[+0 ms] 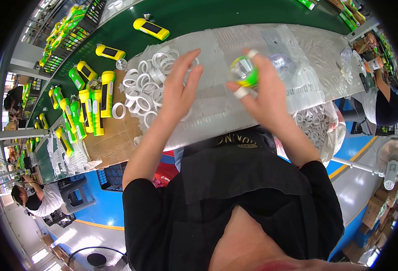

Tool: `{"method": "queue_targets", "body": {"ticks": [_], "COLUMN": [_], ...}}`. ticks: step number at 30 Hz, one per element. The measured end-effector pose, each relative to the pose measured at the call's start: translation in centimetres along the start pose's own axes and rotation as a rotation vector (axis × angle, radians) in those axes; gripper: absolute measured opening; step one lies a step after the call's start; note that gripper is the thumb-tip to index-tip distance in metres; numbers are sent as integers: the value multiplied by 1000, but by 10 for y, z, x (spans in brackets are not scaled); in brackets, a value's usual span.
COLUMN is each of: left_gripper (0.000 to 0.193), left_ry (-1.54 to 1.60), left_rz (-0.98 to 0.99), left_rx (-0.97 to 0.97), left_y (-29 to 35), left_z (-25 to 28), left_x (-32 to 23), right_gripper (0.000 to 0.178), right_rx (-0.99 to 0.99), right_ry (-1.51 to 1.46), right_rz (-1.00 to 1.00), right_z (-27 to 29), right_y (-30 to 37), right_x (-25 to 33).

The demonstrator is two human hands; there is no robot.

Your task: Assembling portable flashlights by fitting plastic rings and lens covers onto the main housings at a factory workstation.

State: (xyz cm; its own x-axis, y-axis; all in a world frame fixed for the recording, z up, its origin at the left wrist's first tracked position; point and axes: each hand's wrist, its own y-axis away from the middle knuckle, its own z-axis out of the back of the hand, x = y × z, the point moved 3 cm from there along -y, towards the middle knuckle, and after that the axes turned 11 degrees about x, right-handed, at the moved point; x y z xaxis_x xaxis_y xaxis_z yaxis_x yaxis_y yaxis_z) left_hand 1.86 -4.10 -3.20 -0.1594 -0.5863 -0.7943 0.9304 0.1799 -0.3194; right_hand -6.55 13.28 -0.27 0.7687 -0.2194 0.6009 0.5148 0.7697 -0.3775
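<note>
My right hand (267,92) is closed around a yellow and green flashlight (251,78), its clear round lens end facing up and away from me. White wraps circle the thumb and a finger of that hand. My left hand (181,88) holds nothing, its fingers stretched and apart, just right of a heap of white plastic rings (144,83). Clear round pieces (280,61), blurred, lie on the plastic-covered mat (217,104) beyond my right hand.
Several yellow and green flashlights (107,92) lie at the left on cardboard (111,133). Another flashlight (151,29) rests on the green belt (194,17). A bag of white rings (314,124) hangs below the table's right edge. People sit farther off on both sides.
</note>
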Motion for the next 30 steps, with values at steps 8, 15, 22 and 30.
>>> {"method": "queue_targets", "body": {"ticks": [8,15,22,30], "left_gripper": [46,46,42,29], "left_ry": [134,181,464,-5], "left_rz": [25,106,55,-355], "left_rx": [51,32,22,-153], "left_y": [28,28,9,4], "left_z": [-62,-59,-54,-24], "left_x": [20,23,2,-47], "right_gripper": [63,65,64,55], "right_rx": [234,237,193,274], "right_ry": [463,385,219,-551], "right_rz": [44,29,38,-113], "right_z": [-49,-38,-15,-10], "right_y": [20,19,13,20], "right_x": [-31,-29,-15,-5]}}
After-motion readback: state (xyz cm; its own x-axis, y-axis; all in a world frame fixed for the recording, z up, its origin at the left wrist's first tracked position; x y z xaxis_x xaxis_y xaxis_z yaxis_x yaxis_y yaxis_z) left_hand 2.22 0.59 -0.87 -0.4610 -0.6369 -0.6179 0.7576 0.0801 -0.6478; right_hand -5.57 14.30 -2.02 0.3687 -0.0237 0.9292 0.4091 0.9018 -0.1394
